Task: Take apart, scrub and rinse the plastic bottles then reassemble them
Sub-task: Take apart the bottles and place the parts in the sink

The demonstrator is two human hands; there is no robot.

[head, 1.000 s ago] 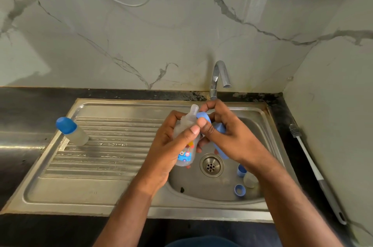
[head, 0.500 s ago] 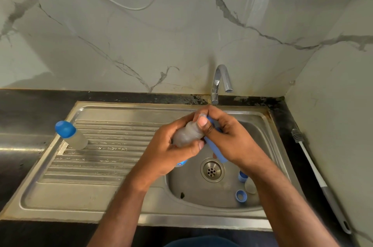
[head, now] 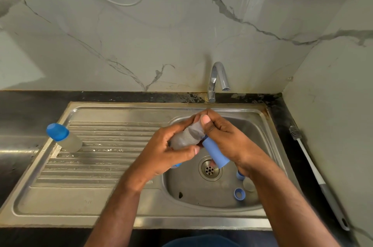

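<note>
Over the sink basin (head: 187,190) my left hand (head: 161,152) grips a clear plastic bottle (head: 185,137) that lies tilted, its top toward the far right. My right hand (head: 226,139) holds a blue cylindrical cap (head: 216,153) in its palm while its thumb and fingers pinch the bottle's top end. A second clear bottle with a blue cap (head: 63,137) stands on the drainboard at the far left. Loose in the basin lie a blue ring (head: 239,194), another blue piece (head: 239,175) and a clear teat (head: 248,184).
The tap (head: 217,79) rises behind the basin with no water running. A long white-handled bottle brush (head: 314,174) lies on the black counter at the right, beside the marble wall. The ribbed drainboard (head: 90,162) stretches left of the basin.
The bottle has tipped from upright to lying nearly flat in my left hand. My right hand has slid onto its top end, and the blue cap now shows below it.
</note>
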